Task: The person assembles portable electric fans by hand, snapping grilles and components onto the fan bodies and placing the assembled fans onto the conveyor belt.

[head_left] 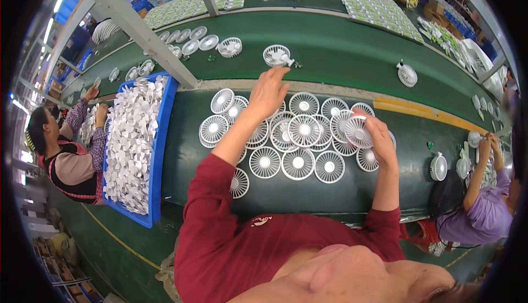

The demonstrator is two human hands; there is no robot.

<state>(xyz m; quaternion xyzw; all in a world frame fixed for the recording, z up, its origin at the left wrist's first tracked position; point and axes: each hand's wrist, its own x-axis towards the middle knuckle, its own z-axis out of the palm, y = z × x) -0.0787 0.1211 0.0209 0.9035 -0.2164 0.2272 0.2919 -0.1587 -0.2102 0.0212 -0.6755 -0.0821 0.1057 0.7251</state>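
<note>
My left hand [268,91] reaches over the green conveyor belt with its fingers stretched out and thumb apart, holding nothing. Just beyond its fingertips lies a white fan head [276,56], a round cage with blades and a small dark-ended motor part; whether the fingers touch it I cannot tell. My right hand [380,138] grips a round white fan grille [358,132] by its edge, above the right end of a spread of similar grilles. Several of these, such as one grille [298,163] in front, lie loose and overlapping on the dark green worktable [187,162] between my arms.
At my left stands a blue crate [155,154] heaped with white fan blades [131,143]. A grey metal post [146,30] rises beside it. More fan heads [407,75] lie along the belt [341,44]. Co-workers sit at left [71,154] and right [476,212]; others work across the belt.
</note>
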